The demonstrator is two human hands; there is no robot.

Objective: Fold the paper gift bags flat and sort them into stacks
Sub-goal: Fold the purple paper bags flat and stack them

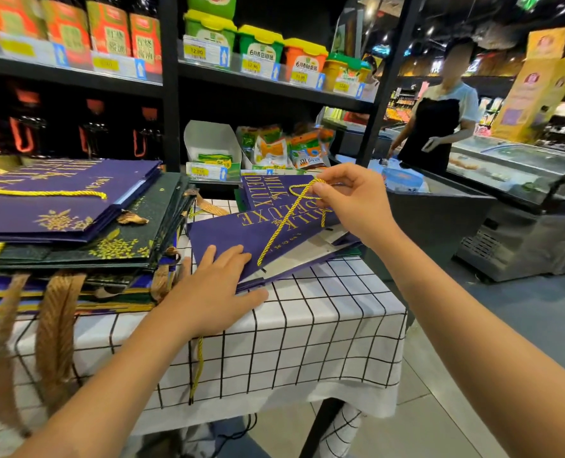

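A purple bag (pixel 261 233) with gold words lies almost flat on a table with a white cloth (pixel 307 325) that has black squares on it. The bag sits near the middle of the view, a bit toward 12 o'clock. The left hand (pixel 213 292) lies at the bag's near corner with its fingers straight, pressing the paper down. The right hand (pixel 353 200) is at about 1 o'clock, over the far end of the bag. Its thumb and fingers pinch a gold rope handle (pixel 284 223) and hold it up off the bag. The rope runs from that hand down toward the left hand. Under this bag is another purple bag (pixel 264 190) with the same gold words, and it pokes out at the far side. At 9 o'clock stands a tall stack of flat bags (pixel 76 233), purple on top, dark green below, with gold ribbons hanging over the table's edge. Behind the table, at 12 o'clock, are shop shelves (pixel 258 84) with bright boxes and price tags. At 2 o'clock a person in a black apron (pixel 439 127) stands by a glass freezer (pixel 512 163).
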